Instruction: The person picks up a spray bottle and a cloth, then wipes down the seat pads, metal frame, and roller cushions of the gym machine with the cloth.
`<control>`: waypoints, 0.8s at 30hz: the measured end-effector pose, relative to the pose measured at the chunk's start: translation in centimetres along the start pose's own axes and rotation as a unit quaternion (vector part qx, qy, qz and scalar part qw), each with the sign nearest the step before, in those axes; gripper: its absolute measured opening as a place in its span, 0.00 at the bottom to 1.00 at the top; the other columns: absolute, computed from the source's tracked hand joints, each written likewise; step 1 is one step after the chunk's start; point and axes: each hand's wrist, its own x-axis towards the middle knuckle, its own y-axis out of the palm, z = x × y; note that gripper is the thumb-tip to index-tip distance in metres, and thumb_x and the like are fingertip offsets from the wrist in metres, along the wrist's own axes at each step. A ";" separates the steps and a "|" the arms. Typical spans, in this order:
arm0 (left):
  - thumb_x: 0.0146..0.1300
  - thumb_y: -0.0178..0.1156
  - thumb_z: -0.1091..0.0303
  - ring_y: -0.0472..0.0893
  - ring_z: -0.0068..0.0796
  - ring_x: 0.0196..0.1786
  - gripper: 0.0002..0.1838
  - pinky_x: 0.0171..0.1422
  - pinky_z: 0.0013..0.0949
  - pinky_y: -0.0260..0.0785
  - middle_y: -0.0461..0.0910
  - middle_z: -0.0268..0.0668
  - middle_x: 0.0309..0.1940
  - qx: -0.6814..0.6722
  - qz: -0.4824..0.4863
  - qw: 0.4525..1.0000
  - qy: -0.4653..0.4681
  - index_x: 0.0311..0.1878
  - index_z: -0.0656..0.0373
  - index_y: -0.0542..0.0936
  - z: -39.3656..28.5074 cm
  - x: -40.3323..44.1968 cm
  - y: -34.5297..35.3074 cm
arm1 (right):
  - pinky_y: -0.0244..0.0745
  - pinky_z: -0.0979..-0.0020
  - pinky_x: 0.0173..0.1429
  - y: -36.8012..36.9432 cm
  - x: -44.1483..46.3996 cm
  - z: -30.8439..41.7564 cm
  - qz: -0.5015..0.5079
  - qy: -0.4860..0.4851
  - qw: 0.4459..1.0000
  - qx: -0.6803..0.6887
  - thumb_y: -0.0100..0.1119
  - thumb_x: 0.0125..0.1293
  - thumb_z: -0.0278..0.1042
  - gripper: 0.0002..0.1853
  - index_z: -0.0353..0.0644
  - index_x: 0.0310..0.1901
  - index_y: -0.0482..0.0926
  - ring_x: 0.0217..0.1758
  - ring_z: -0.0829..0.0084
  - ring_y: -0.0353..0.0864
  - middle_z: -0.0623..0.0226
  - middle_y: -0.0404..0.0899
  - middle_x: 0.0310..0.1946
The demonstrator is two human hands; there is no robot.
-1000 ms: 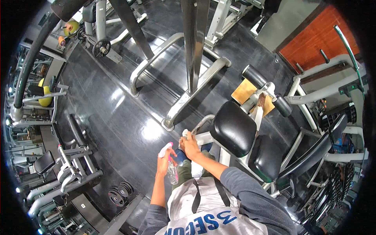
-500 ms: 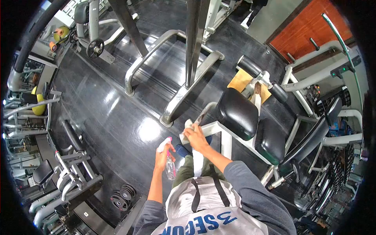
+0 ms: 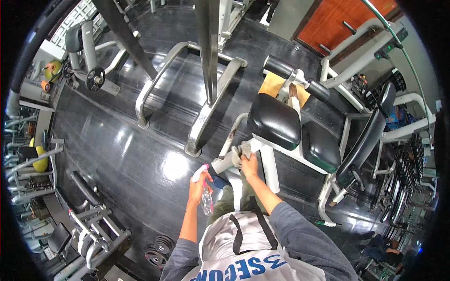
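A printed light shirt (image 3: 253, 264) is filling the nearest part of the view. The left hand (image 3: 199, 183) is closing around the neck of a clear spray bottle (image 3: 206, 202) with a pink-and-white trigger head, its body hanging down below the fingers. The right hand (image 3: 250, 165) is curling its fingers over a crumpled pale cloth (image 3: 240, 153), pressing it against the white frame tube (image 3: 221, 165) of a padded exercise bench. Just beyond, a black seat pad (image 3: 274, 122) is sitting above the frame, with another black pad (image 3: 321, 146) beside it. Farther out, two black foam rollers (image 3: 280, 67) are flanking a metal bracket over a yellowish board (image 3: 270, 85). In the distance, an orange-red panel (image 3: 335, 23) is standing by the wall.
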 end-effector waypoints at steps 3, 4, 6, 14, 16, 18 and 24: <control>0.67 0.52 0.56 0.76 0.27 0.14 0.16 0.20 0.30 0.69 0.78 0.37 0.27 0.015 0.018 1.000 0.005 0.37 0.61 0.77 0.4 0.0 -0.1 | 0.72 0.58 0.56 4.8 0.2 -0.8 0.046 -0.001 0.997 0.061 0.56 0.60 0.29 0.25 0.36 0.61 0.71 0.51 0.49 0.81 0.45 0.82 0.44; 0.67 0.52 0.56 0.76 0.27 0.14 0.16 0.20 0.30 0.69 0.78 0.37 0.27 0.018 0.018 1.000 0.005 0.37 0.61 0.77 0.3 0.1 -0.2 | 0.72 0.57 0.57 5.0 -1.7 1.6 0.048 -0.032 0.998 0.026 0.55 0.60 0.29 0.26 0.38 0.61 0.70 0.51 0.48 0.81 0.46 0.81 0.45; 0.68 0.51 0.55 0.76 0.28 0.14 0.16 0.19 0.30 0.69 0.78 0.37 0.27 0.061 0.025 0.998 -0.014 0.38 0.61 0.77 0.3 0.0 -0.6 | 0.72 0.57 0.57 6.0 -2.1 0.0 -0.002 -0.089 0.996 0.010 0.54 0.60 0.29 0.25 0.42 0.61 0.70 0.51 0.48 0.80 0.47 0.81 0.45; 0.70 0.51 0.55 0.75 0.27 0.14 0.17 0.19 0.30 0.68 0.77 0.36 0.28 0.059 0.012 0.998 -0.025 0.41 0.61 0.77 0.5 0.7 -0.5 | 0.73 0.74 0.38 6.2 0.0 -3.8 0.117 0.070 0.966 0.219 0.52 0.65 0.27 0.13 0.38 0.50 0.79 0.34 0.79 0.78 0.68 0.82 0.36; 0.70 0.51 0.56 0.75 0.27 0.14 0.16 0.19 0.30 0.68 0.77 0.36 0.28 0.064 0.013 0.997 -0.029 0.43 0.61 0.77 0.3 1.0 -0.6 | 0.73 0.72 0.37 5.4 1.7 -2.8 0.104 0.105 0.956 0.253 0.53 0.64 0.26 0.13 0.35 0.49 0.79 0.33 0.77 0.79 0.67 0.81 0.35; 0.70 0.51 0.59 0.75 0.27 0.14 0.16 0.19 0.29 0.69 0.76 0.36 0.30 0.027 0.001 0.999 -0.026 0.50 0.60 0.75 0.5 1.6 -0.5 | 0.72 0.73 0.37 4.7 3.7 -2.4 0.094 0.113 0.949 0.277 0.56 0.62 0.28 0.12 0.34 0.45 0.80 0.32 0.77 0.78 0.68 0.81 0.33; 0.70 0.50 0.60 0.74 0.28 0.14 0.17 0.18 0.29 0.68 0.75 0.37 0.31 0.023 -0.011 0.999 -0.019 0.56 0.60 0.73 0.3 2.0 0.8 | 0.72 0.72 0.43 4.9 10.7 -3.6 0.084 0.188 0.911 0.357 0.64 0.61 0.41 0.17 0.36 0.45 0.81 0.39 0.74 0.79 0.68 0.82 0.39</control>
